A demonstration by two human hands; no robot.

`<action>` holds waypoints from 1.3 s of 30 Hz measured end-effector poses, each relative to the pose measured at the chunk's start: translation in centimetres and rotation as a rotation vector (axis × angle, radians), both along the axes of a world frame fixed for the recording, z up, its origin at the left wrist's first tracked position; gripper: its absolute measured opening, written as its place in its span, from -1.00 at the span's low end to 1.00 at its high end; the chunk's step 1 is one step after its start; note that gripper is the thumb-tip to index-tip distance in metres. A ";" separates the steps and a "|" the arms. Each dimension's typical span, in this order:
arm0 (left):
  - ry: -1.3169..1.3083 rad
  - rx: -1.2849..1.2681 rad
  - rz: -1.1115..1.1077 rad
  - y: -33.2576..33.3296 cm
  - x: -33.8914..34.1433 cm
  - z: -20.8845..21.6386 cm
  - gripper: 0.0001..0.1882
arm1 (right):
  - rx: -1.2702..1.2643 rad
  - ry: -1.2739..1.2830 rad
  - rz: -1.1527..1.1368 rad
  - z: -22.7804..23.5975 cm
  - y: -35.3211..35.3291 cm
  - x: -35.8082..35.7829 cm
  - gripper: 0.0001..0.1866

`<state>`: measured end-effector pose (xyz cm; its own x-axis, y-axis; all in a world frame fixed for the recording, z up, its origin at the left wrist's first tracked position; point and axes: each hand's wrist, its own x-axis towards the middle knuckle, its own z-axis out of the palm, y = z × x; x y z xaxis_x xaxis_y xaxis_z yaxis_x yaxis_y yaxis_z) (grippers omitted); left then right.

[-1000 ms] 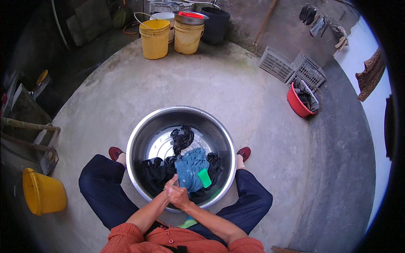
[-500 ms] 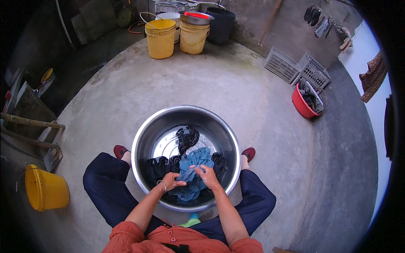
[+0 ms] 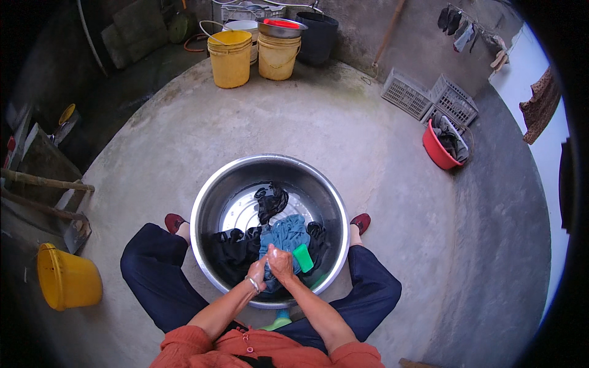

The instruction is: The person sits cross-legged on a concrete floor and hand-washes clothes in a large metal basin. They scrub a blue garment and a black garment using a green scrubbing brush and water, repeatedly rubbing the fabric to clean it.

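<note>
A wide steel basin (image 3: 208, 184) with water and wet clothes stands between my legs. A blue garment (image 3: 287, 230) lies bunched in its near middle. My left hand (image 3: 257, 273) is closed on part of this garment. Right beside it my right hand (image 3: 280, 262) is a fist, and a green block-shaped thing, apparently a scrubbing brush (image 3: 302, 258), sticks out on its right side. The fist hides whatever part it grips. Dark wet clothes (image 3: 236, 250) lie to the left of the garment, and a black cloth (image 3: 270, 202) lies beyond it.
A yellow bucket (image 3: 70, 279) stands at the left. Farther back are yellow buckets (image 3: 230, 61) and a black bin (image 3: 316, 38). Grey crates (image 3: 405, 92) and a red tub (image 3: 438, 147) of clothes sit at the right. A light-green and blue thing (image 3: 279, 320) shows by the basin's near rim.
My hands have come together lower over the blue garment, and the right has closed into a fist. The green brush now shows beside it; it was out of sight before.
</note>
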<state>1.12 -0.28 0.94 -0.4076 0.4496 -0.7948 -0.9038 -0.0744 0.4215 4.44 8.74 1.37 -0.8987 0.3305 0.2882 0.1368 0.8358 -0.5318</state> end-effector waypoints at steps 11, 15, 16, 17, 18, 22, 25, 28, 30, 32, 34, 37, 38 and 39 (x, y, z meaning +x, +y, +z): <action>-0.028 0.327 -0.075 -1.2 -1.8 -5.5 -0.64 | -0.129 0.073 -0.001 1.1 -1.1 1.1 -0.86; 0.040 0.106 -0.105 -1.0 -1.1 -4.5 -0.60 | -0.315 0.181 0.005 3.0 -2.9 1.7 -0.82; 0.086 0.065 -0.080 -0.6 0.2 -1.2 -0.58 | -0.262 0.041 -0.139 1.2 -1.5 1.5 -0.77; -0.043 0.132 -0.083 -0.8 -0.7 -1.6 -0.53 | -0.395 -0.057 -0.264 -0.1 -0.3 0.5 -0.65; -0.041 0.110 -0.161 -0.7 -0.8 0.9 -0.50 | -0.505 -0.189 -0.324 1.7 1.3 0.2 -0.64; 0.220 -0.089 -0.191 -0.7 -4.3 3.5 -0.44 | -0.815 -0.182 0.134 3.2 4.1 1.4 -0.74; 0.456 0.009 -0.356 -2.2 -6.3 3.4 -0.60 | -0.672 -0.201 0.305 3.1 5.9 2.6 -0.75; 0.790 -0.021 -0.796 -3.3 -6.1 4.4 -0.68 | -1.120 -0.219 0.041 5.9 6.4 2.3 -0.82; 0.743 0.045 -0.648 -3.2 -5.3 4.0 -0.73 | -1.093 -0.093 -0.055 6.5 6.3 1.8 -0.84; 0.882 -0.043 -0.505 -2.3 -4.8 3.5 -0.78 | -1.060 0.057 -0.232 3.3 6.3 1.9 -0.84; 0.677 -0.002 -0.276 -2.0 -4.5 0.7 -0.66 | -0.938 0.093 -0.206 2.5 4.0 1.1 -0.84; 0.235 -0.010 -0.123 -1.6 -3.9 -0.5 -0.49 | -0.536 0.058 0.080 7.3 -2.3 1.1 -0.85; 0.312 -0.407 -0.460 -0.6 -4.4 3.0 -0.51 | -0.348 0.078 0.153 9.2 -3.2 1.7 -0.86; 0.214 0.023 -0.346 -2.8 -4.5 -2.1 -0.52 | -0.355 0.067 0.148 8.6 -3.7 1.0 -0.87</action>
<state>-3.39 -3.06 -1.18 -0.3841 0.6056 -0.6969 -0.7695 0.2072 0.6041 5.41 5.00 9.97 -0.9271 0.2883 0.2394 -0.0167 0.6066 -0.7949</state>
